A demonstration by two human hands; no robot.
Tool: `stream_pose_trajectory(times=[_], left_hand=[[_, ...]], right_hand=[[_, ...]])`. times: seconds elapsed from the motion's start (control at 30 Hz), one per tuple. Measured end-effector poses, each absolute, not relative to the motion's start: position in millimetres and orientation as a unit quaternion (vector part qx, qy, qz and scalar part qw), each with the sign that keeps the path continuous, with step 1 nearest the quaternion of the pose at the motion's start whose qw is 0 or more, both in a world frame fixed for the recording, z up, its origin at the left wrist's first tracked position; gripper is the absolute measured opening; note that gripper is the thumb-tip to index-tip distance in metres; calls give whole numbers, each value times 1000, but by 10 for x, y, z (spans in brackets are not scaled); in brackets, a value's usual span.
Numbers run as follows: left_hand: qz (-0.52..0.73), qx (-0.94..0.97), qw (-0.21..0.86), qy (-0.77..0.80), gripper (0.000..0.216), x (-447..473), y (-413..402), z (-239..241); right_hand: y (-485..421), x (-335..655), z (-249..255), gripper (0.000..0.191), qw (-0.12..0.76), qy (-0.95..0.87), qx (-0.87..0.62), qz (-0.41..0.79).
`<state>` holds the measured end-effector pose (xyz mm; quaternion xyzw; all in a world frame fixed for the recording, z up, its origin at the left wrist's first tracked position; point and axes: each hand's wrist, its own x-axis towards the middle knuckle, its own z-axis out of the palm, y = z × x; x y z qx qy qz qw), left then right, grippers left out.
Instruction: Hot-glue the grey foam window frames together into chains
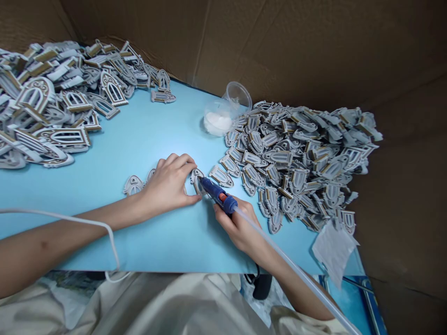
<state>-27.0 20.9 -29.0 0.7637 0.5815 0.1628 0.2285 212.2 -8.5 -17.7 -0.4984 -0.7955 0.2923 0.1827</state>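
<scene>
My right hand grips a blue glue gun with an orange part. A long translucent glue stick runs from its back end down past my right forearm. The gun's nozzle points at a small grey arched window piece lying on the table. My left hand steadies this piece between thumb and index finger, at its near and far ends. Beside the left wrist lies another arched window piece, with one more partly hidden behind the hand. Whether glue is on the piece I cannot tell.
Larger white-and-brown arched window pieces are heaped at the left. A big pile of small grey arched pieces covers the right. Clear plastic cups stand at the back, one holding something white. A white cable crosses my left forearm. Cardboard walls enclose the table.
</scene>
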Motion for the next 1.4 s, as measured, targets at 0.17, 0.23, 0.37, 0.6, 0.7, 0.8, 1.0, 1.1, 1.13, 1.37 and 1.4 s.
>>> stream_pose_trajectory(times=[0.17,0.23,0.37,0.6,0.7,0.8,1.0,1.1,1.13,1.37,1.4], left_hand=[[161,764,232,581,59,-269,212,-273],[156,764,230,583,60,-267,212,-270],[148,765,223,585,61,-263,208,-272],[159,767,220,582,60,-268,204,-284],[165,766,221,580,59,-273,204,-294],[169,767,222,577,58,-277,207,-302],[157,767,224,580,60,-273,204,-289],[152,771,224,576,60,-278,186,-296],[152,773,223,574,60,-283,179,-302],[153,779,229,564,61,-309,151,-310],[153,778,229,565,62,-306,146,-309]], right_hand=[[-72,2109,-164,35,185,-800,-490,294],[-71,2105,-162,35,186,-801,-487,293],[-76,2105,-164,35,188,-800,-491,290],[-76,2114,-160,35,189,-797,-490,298],[-70,2119,-151,35,188,-796,-493,297],[-97,2102,-157,35,187,-794,-496,298],[10,2123,-122,30,213,-772,-501,328],[370,2356,44,27,460,-648,-558,240],[502,2461,115,27,589,-565,-554,166],[766,2790,335,34,717,-462,-512,104],[744,2774,324,33,715,-463,-512,112]])
